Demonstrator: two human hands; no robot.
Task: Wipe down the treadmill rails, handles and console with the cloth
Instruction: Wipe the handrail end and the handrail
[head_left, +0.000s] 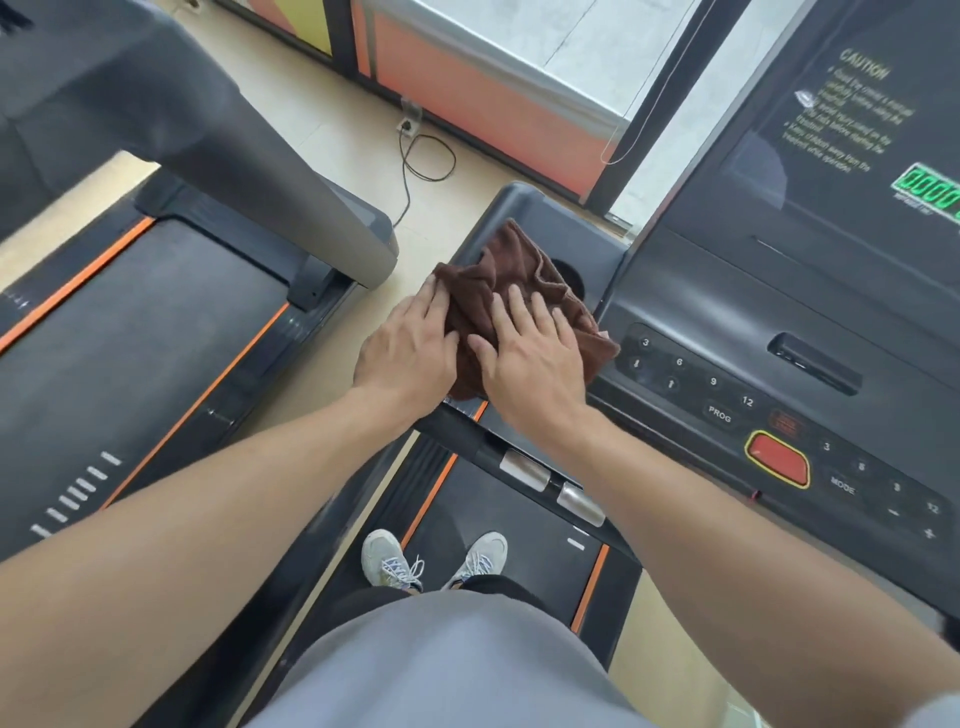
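You have the brown cloth (519, 306) bunched on the left wing of the treadmill console (727, 332), over the tray beside the button panel (696, 384). Your right hand (535, 358) lies flat on top of it, fingers straight and spread, pressing rather than gripping; your left hand (410, 353) rests at its left edge with the fingers extended against the folds, and whether the thumb pinches the fabric underneath cannot be told. To do this step well, I would flatten the cloth a little so more of it meets the plastic, keep the pressure even through the palm, and work in overlapping strokes from the far corner of the tray toward you, then onto the buttons lightly, since the green display (930, 195) is lit and a firm press may well trigger a key. The round cup holder (571, 275) is half covered by the cloth; the visible part is dark and nothing shows in it, so push a fold down into it.
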